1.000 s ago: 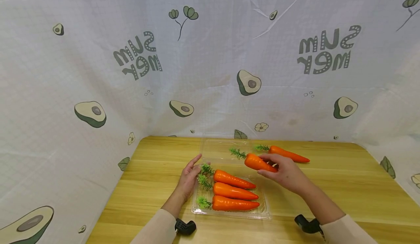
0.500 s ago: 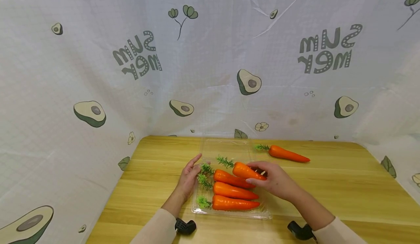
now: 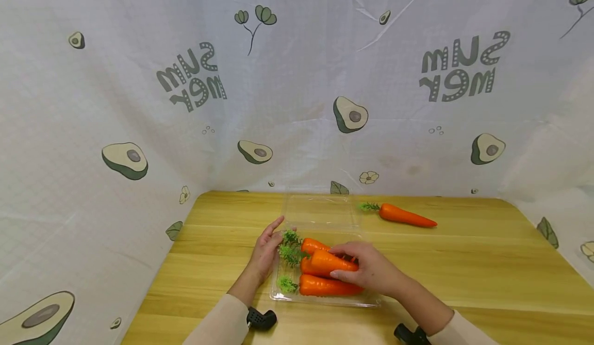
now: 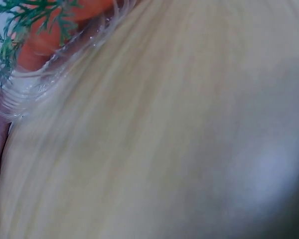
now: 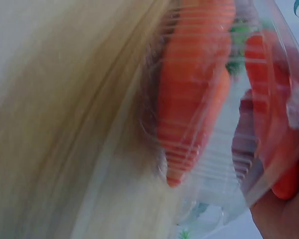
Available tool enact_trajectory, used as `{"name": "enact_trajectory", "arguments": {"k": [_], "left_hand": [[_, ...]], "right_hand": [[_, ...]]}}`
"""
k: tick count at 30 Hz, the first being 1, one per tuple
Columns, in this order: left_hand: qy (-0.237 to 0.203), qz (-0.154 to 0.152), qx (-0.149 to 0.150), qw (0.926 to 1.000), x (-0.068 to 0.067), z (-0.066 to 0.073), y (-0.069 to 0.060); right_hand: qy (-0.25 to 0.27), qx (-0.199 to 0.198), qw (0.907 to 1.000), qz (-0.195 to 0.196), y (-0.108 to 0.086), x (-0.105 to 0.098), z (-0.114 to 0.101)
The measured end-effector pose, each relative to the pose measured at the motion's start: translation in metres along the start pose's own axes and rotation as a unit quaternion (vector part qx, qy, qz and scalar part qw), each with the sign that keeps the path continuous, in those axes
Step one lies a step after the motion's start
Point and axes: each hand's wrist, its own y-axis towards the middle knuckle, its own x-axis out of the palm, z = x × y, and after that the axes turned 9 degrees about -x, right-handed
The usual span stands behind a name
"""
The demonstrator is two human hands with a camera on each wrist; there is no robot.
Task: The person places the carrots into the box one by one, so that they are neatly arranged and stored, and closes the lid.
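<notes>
In the head view my right hand (image 3: pixel 373 270) pinches an orange carrot (image 3: pixel 330 263) near its tip, just above the carrots in a clear plastic container (image 3: pixel 285 298). Three carrots lie side by side inside, the nearest (image 3: pixel 320 285) in plain sight and the other two partly covered by the held one. Green leafy tops point left. My left hand (image 3: pixel 265 252) rests at the container's left edge, fingers fairly straight. The right wrist view shows the held carrot (image 5: pixel 279 134) through the clear wall, above a lower carrot (image 5: pixel 189 74).
Another carrot (image 3: pixel 406 215) lies on the wooden table (image 3: pixel 464 252), behind and right of the container. The container's clear lid (image 3: pixel 320 211) is folded back behind it. A patterned white cloth (image 3: pixel 297 77) hangs at the back and sides.
My right hand has brought its carrot left and towards the front, from behind the container to over the carrots inside. My left hand has stayed at the left edge.
</notes>
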Motion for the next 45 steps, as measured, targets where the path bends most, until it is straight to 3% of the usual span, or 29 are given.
{"name": "enact_trajectory", "arguments": {"k": [9, 19, 31, 38, 45], "left_hand": [[0.036, 0.027, -0.012, 0.9989, -0.001, 0.000, 0.000], [0.047, 0.044, -0.024, 0.9976, 0.000, 0.001, 0.000], [0.041, 0.032, -0.015, 0.9985, -0.001, 0.000, -0.001], [0.029, 0.014, -0.009, 0.9994, -0.002, 0.000, -0.001], [0.051, 0.033, -0.010, 0.9981, -0.002, 0.000, -0.001]], "right_hand": [[-0.010, -0.008, 0.9997, -0.023, 0.004, 0.012, -0.003], [-0.064, -0.001, 0.9977, -0.021, 0.005, 0.018, -0.003], [-0.113, 0.001, 0.9932, -0.026, 0.006, 0.021, -0.004], [-0.043, 0.012, 0.9990, -0.010, 0.004, 0.019, -0.003], [-0.016, -0.012, 0.9997, 0.015, 0.003, 0.012, -0.001]]}}
